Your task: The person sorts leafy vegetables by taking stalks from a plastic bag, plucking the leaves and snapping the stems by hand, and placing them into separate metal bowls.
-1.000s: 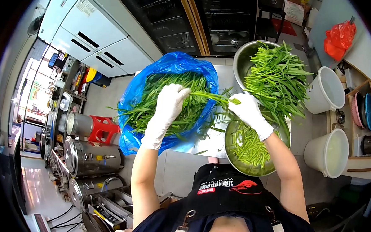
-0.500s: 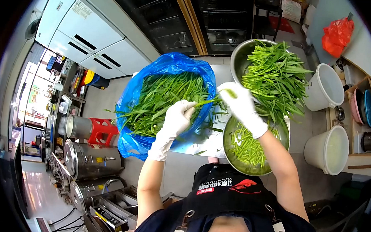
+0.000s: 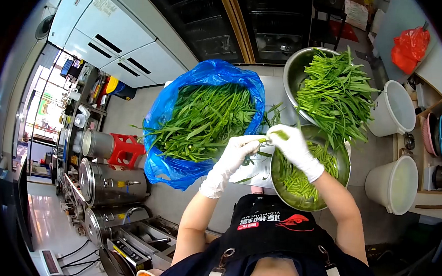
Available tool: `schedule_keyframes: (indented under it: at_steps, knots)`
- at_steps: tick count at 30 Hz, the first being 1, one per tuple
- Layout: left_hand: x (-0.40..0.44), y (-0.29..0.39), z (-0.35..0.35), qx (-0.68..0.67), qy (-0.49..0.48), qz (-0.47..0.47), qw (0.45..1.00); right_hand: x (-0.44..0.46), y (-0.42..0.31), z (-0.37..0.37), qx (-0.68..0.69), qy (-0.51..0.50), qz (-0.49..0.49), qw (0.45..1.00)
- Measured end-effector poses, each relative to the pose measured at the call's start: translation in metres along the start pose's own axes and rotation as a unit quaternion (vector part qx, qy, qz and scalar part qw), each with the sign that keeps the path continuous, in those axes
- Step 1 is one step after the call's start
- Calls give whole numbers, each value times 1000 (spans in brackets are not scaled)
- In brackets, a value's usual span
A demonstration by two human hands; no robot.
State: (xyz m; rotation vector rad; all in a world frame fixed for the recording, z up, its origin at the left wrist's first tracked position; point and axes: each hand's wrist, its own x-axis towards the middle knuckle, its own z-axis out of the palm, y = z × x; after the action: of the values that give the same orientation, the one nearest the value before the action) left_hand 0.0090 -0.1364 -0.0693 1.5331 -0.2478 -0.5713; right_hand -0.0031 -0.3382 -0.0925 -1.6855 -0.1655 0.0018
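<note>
Both of my hands wear white gloves and meet over the table. My left hand [image 3: 242, 150] is closed, pinching one end of a green leafy-vegetable stem [image 3: 264, 140], perhaps water spinach. My right hand [image 3: 296, 151] is closed around the same stem, close to the left fingertips, above the rim of the lower metal bowl [image 3: 336, 194]. Short cut stem pieces [image 3: 303, 185] lie in that bowl. On the left, a blue plastic bag [image 3: 157, 115] stands open, full of long greens [image 3: 209, 122]. A second metal bowl [image 3: 293, 79] at upper right is heaped with leafy tops [image 3: 336, 91].
Loose leaf scraps lie on the metal table [image 3: 235, 176]. Two white buckets [image 3: 393, 111] stand to the right beside a shelf with basins. At the left are a red stool [image 3: 126, 150] and large steel pots [image 3: 113, 183]. A white refrigerator [image 3: 116, 30] stands behind.
My left hand has moved right, away from the bag. My right hand has come down and left from the upper bowl, so both now meet at the stem. The view has shifted slightly.
</note>
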Motion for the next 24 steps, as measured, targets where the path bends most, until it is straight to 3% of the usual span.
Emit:
schedule_keyframes:
  at_steps: [2, 4, 5, 6, 8, 10, 12, 14, 16, 18, 20, 21, 24]
  knots:
    - [-3, 13, 11, 20, -9, -17, 1000, -2, -20, -29, 110, 44, 122, 985]
    - [-5, 18, 21, 56, -25, -39, 997, -12, -36, -63, 67, 90, 147, 983]
    - [-1, 10, 23, 85, -52, -33, 994, -18, -41, -79, 94, 109, 83, 986]
    - [2, -10, 27, 63, -77, -3, 995, -25, -48, -104, 63, 105, 101, 987]
    - [7, -38, 34, 158, -137, -61, 976, -42, -71, -134, 2, 167, 47, 985]
    - [13, -35, 35, 298, -80, 11, 951, -60, -75, -165, -3, 155, 8, 988]
    - [39, -19, 17, 468, 34, 97, 878, -73, -69, -182, 54, 143, -5, 988]
    - [75, -25, -15, 452, 242, 100, 853, -79, -65, -180, 72, 147, 1, 987]
    - [106, -29, -54, 573, 302, 55, 760, -78, -51, -168, 98, 151, -23, 983]
    - [124, -51, -93, 694, 263, -35, 669, -78, -41, -153, 167, 166, -13, 972]
    - [124, -70, -119, 733, 241, -9, 636, -79, -27, -146, 234, 156, 2, 960]
    - [126, -62, -119, 689, 233, -52, 684, -79, -26, -144, 227, 152, 1, 962]
    - [131, -63, -131, 653, 203, -129, 718, -80, -24, -139, 241, 154, 37, 958]
